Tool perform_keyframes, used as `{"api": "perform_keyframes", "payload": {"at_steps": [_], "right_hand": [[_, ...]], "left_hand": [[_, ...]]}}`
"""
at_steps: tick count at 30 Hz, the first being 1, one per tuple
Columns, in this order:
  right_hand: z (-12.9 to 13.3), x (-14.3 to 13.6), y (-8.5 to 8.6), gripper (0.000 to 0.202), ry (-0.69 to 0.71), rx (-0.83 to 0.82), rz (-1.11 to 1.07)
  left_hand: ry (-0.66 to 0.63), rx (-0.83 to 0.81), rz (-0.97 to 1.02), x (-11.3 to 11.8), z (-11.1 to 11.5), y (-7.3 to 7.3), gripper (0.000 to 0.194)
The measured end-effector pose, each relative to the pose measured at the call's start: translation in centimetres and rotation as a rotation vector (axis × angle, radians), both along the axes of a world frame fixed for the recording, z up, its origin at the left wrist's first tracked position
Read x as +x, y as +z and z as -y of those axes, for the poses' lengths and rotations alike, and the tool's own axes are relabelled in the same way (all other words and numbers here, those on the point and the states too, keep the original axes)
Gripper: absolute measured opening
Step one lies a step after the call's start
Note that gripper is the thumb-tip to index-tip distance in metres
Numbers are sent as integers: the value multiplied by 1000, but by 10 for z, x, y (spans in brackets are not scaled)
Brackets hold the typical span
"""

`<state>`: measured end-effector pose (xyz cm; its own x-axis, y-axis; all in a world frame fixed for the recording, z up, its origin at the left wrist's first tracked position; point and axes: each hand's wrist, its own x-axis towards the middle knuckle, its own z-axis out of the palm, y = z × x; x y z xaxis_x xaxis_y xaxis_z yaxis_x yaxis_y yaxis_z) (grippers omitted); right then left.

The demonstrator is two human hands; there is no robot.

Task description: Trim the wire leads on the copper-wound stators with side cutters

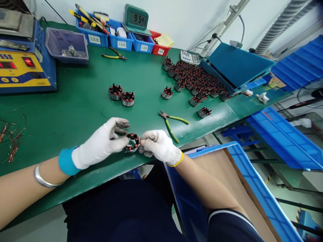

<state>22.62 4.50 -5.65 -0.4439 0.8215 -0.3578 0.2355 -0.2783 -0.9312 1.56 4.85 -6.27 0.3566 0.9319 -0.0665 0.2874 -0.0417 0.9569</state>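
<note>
A motor stator [137, 147], a metal ring with black insulation and copper windings, is at the table's front edge between my hands. My left hand [104, 139], in a white glove with a teal cuff, has its thumb at the stator's left side. Its other fingers are apart and reach out above the ring. At the stator's right rim, my right hand [157, 144], gloved in white with a yellow-edged cuff, is closed in a pinch. Whatever lies between those fingertips is hidden. Green-handled cutting pliers [165, 116] lie spread just beyond my right hand.
Two stators [115, 92] stand ahead, and a dense group of stators [194, 77] fills the back right. Copper wire scraps [12, 141] lie at left, near a yellow-and-blue powered unit [25, 69]. Tool bins [94, 38] line the back. A blue crate [233, 148] is at my right.
</note>
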Motion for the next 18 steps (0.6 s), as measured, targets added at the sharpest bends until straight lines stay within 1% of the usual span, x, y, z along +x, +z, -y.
{"api": "perform_keyframes", "payload": {"at_steps": [1, 2, 4, 5, 6, 7, 8, 10, 11, 12, 13, 14, 15, 16, 17, 18], "right_hand": [[0, 1, 2, 17, -12, 15, -35], [0, 2, 4, 18, -17, 23, -64], [-1, 4, 7, 19, -18, 19, -93], [-1, 5, 8, 19, -19, 10, -98], [-1, 5, 8, 19, -22, -1, -104], [-2, 6, 8, 19, -27, -10, -116], [-2, 7, 7, 19, -37, -18, -135], [-3, 8, 7, 19, -57, -34, -177], [-3, 8, 7, 19, -64, -41, -193], [-3, 8, 7, 19, -68, -48, -205], [-2, 8, 8, 20, -70, -54, -211], [-2, 8, 9, 20, -71, -57, -211], [-1, 8, 10, 20, -71, -53, -207], [0, 9, 12, 20, -73, -41, -199], [1, 9, 13, 20, -71, -18, -182], [2, 9, 14, 20, -66, 18, -155]], "left_hand": [[-13, -114, 84, -4, -2, 2, 54], [-60, -242, 141, -6, -4, 5, 53], [-190, -470, 173, -6, -3, 11, 52], [-228, -527, 167, -4, 0, 14, 50], [-233, -532, 159, -1, 3, 16, 48], [-201, -482, 162, 3, 7, 18, 46], [-151, -389, 177, 6, 11, 20, 46], [-48, -116, 179, 10, 18, 21, 44], [-16, 63, 144, 9, 21, 20, 42], [-19, 265, 90, 7, 22, 19, 39], [-69, 480, 32, 4, 23, 18, 37], [-154, 674, -20, 0, 23, 17, 34], [-245, 831, -49, -3, 22, 16, 30], [-296, 918, -51, -7, 21, 15, 24], [-274, 909, -32, -8, 21, 15, 19], [-193, 788, -4, -9, 20, 14, 15]]}}
